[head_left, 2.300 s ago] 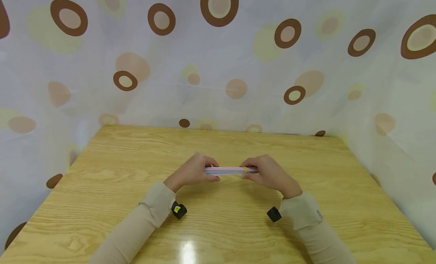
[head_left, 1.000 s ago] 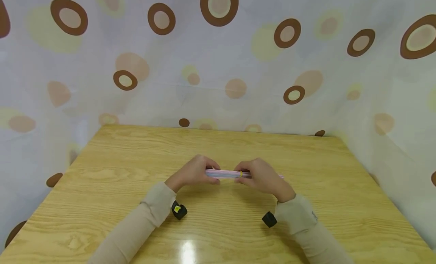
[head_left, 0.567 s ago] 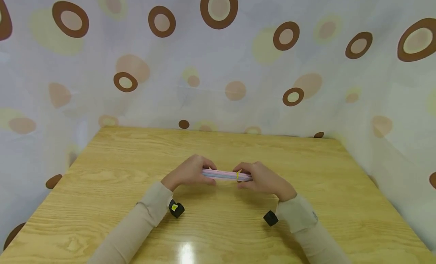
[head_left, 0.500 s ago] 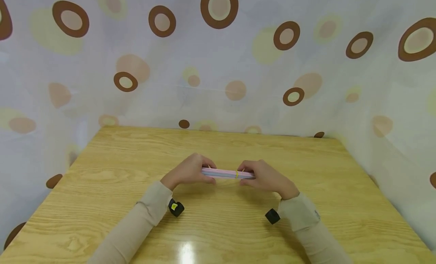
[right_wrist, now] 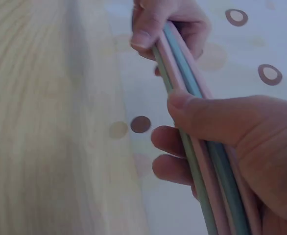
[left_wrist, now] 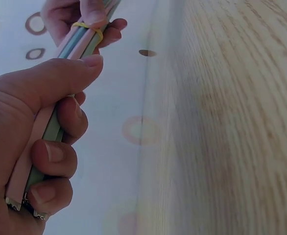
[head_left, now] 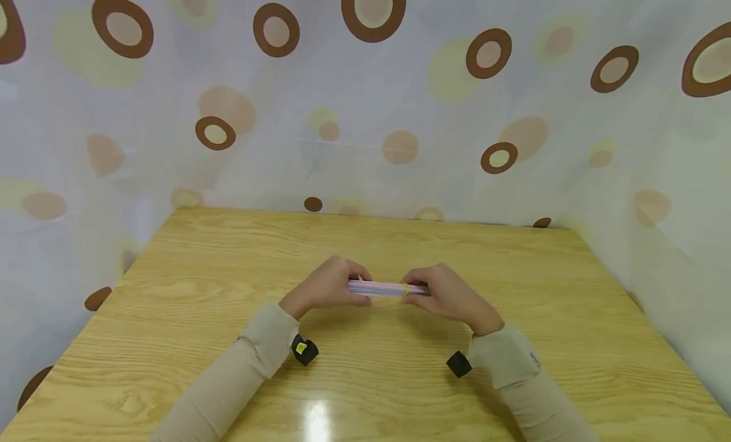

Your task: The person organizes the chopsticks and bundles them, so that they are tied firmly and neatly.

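Note:
Both hands hold one bundle of slim pink, green and blue pencil-like sticks (head_left: 388, 289) level above the table. A yellow elastic band (head_left: 406, 289) circles it towards the right. My left hand (head_left: 328, 286) grips the left part, thumb along the near side and fingers curled round in the left wrist view. Silvery ends (left_wrist: 13, 203) of the sticks poke out by that palm. My right hand (head_left: 451, 294) grips the other part, with its thumb (left_wrist: 93, 13) and fingertips right at the band. In the right wrist view, the thumb lies across the sticks (right_wrist: 202, 147); the palm hides part of them.
The wood-grain table (head_left: 365, 378) stretches under both forearms. Behind and at the sides hangs a white cloth (head_left: 354, 169) with brown and beige ovals. Small black cameras (head_left: 304, 350) sit at the cuffs of the beige sleeves.
The band now sits nearer the left hand than 2.3 seconds ago. My right hand has slid left along the bundle, then back a little to the right. My left hand keeps its grip.

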A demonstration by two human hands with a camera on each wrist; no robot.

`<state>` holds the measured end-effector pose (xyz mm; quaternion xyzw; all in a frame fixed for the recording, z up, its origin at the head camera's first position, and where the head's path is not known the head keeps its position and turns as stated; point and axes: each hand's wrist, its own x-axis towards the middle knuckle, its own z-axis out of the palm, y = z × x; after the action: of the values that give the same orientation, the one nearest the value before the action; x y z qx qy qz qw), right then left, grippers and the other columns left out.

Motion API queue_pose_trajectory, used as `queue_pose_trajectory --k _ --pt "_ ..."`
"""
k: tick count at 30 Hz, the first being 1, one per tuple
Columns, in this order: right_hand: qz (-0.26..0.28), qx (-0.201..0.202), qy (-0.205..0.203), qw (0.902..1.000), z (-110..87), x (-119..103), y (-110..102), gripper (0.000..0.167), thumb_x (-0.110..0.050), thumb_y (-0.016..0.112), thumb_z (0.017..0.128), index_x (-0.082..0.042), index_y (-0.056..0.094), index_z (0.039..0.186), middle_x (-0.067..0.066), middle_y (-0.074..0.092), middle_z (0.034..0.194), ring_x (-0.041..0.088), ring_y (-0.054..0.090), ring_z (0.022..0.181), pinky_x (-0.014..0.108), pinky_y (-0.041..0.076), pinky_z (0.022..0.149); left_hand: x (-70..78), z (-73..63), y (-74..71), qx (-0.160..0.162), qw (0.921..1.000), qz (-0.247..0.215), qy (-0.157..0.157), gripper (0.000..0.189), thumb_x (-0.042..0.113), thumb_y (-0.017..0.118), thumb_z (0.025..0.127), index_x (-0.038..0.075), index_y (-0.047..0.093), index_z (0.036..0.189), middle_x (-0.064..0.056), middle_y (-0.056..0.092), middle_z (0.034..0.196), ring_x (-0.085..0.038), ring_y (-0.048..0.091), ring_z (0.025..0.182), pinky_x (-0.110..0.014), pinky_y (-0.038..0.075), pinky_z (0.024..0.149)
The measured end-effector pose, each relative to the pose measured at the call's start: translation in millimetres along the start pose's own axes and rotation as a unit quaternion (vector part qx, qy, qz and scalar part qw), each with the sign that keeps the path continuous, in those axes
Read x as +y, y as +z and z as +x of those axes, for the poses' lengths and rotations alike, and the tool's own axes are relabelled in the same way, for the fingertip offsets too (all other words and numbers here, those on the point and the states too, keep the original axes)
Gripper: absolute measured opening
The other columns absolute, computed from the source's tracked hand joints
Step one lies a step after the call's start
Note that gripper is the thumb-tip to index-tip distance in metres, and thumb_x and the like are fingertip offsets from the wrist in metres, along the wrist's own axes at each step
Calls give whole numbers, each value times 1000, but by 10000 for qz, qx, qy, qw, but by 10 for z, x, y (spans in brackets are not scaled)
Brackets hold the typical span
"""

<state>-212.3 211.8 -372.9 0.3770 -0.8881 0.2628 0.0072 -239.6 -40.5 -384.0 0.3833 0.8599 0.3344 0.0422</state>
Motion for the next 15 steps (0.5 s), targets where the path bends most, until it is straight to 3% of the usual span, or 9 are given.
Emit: queue_pose_trajectory --k 5,11,15 --pt "-107 27 -6 9999 17 -46 101 14 -9 72 85 -4 68 98 -1 65 75 -3 38 53 19 37 50 24 -16 33 -19 9999 55 -100 21 18 83 76 9 74 93 0 70 82 -6 54 66 -21 44 62" --pt "-171 -84 -180 9997 68 -108 194 16 -11 73 85 -4 68 99 -2 64 73 -3 31 51 17 30 48 20 -29 89 -140 9998 101 41 21 20 82 77 9 74 93 1 70 82 -6 53 64 -21 44 61" --pt "-55 -90 -155 9998 85 -109 197 22 -12 73 85 -3 68 104 0 67 78 -3 35 52 18 35 49 5 -36 87 -104 9998 149 1 22 21 83 76 10 74 94 2 70 81 -5 53 64 -21 44 61"
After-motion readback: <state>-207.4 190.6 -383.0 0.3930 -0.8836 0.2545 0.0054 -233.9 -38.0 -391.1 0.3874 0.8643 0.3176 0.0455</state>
